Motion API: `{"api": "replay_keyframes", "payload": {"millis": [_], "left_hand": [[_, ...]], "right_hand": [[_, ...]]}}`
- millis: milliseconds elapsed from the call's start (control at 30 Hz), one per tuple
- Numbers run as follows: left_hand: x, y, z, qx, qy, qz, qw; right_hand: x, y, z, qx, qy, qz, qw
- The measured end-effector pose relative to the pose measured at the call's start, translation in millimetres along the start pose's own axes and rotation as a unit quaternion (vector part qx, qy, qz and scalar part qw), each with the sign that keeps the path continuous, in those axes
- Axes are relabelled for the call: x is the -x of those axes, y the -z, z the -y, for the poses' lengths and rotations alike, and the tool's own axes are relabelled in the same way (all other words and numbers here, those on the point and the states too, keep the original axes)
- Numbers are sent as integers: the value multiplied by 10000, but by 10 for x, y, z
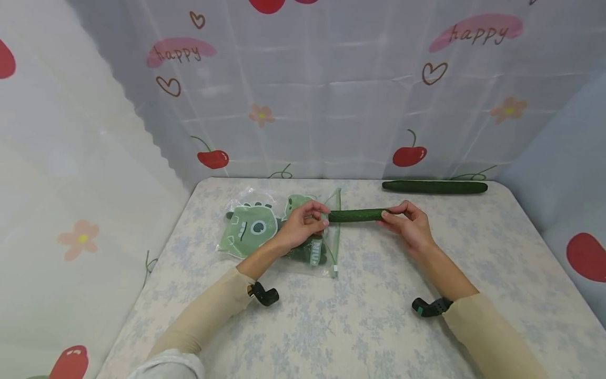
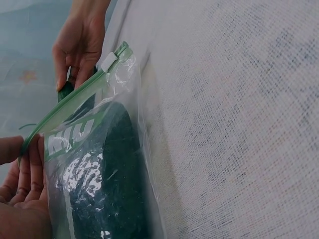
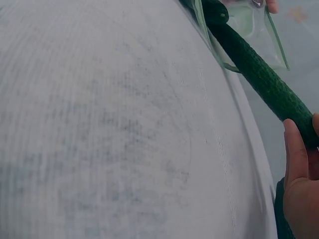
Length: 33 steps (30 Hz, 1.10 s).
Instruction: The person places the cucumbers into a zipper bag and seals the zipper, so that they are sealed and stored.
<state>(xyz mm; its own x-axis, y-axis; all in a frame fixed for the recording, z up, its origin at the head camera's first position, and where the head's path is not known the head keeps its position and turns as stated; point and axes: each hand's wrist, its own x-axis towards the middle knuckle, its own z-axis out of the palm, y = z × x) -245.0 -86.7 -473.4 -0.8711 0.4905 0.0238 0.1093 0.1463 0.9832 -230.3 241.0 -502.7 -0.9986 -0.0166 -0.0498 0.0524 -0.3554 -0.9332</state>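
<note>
In the head view, my right hand (image 1: pixel 411 226) pinches the right end of a cucumber (image 1: pixel 357 215), which lies level with its left end at the mouth of a clear zip bag (image 1: pixel 335 237) with a green dinosaur print. My left hand (image 1: pixel 303 226) holds the bag's edge near that mouth. Another cucumber (image 2: pixel 117 174) shows through the plastic in the left wrist view, where the left hand (image 2: pixel 25 194) grips the green zip edge. From the right wrist, the held cucumber (image 3: pixel 269 84) reaches into the open bag, with the right hand (image 3: pixel 301 189) at its near end.
A separate cucumber (image 1: pixel 434 187) lies along the back right edge of the patterned tablecloth (image 1: pixel 360 326). Printed curtains (image 1: pixel 303 95) hang behind the table and at both sides.
</note>
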Motion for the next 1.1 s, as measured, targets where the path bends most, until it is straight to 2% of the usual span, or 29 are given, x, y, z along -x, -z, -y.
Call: {"api": "replay_keyframes", "payload": {"millis": [267,400,667,1100], "left_hand": [[8,25,-74,-59,-98,54,9999],[16,18,-82,-48,-150,122,9998],[41,-22,-63,-23,-57,141,9999],[20,-33,-31,-9,-146,1,9999]], "right_hand": [[53,28,30,-79,12,232,9997],[37,-71,-22,67,75,313,9995],[-42,-319,-190,398,32,345,9986],[-142,-639,-320,122,-188,42,9997]]}}
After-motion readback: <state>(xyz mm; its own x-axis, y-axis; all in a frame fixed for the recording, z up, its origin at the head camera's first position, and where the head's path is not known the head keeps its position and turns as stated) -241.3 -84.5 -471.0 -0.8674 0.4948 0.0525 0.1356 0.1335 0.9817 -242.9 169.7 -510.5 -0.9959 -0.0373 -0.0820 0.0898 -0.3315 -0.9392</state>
